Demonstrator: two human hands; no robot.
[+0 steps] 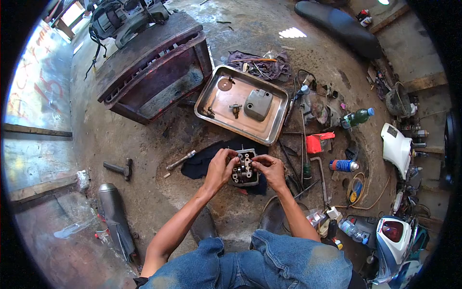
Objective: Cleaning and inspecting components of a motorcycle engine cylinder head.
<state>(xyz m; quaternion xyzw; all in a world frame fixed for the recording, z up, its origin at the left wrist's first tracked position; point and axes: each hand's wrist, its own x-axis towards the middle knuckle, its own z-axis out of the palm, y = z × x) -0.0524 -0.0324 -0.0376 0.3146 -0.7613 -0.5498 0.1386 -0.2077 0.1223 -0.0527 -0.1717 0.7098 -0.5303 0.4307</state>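
Observation:
A metal engine cylinder head rests on a dark cloth between my boots and a steel tray. My left hand has its fingers closed at the head's upper left corner, on something too small to make out. My right hand pinches at the right side of the valve gear on top; what is between those fingertips is hidden. In the tray lie a grey cover, a toothed disc and small metal parts.
A hammer and exhaust muffler lie left; a socket tool is nearer. A dark wooden stand is upper left. Rightward are a red container, spray can, bottles, long tools and white body panels.

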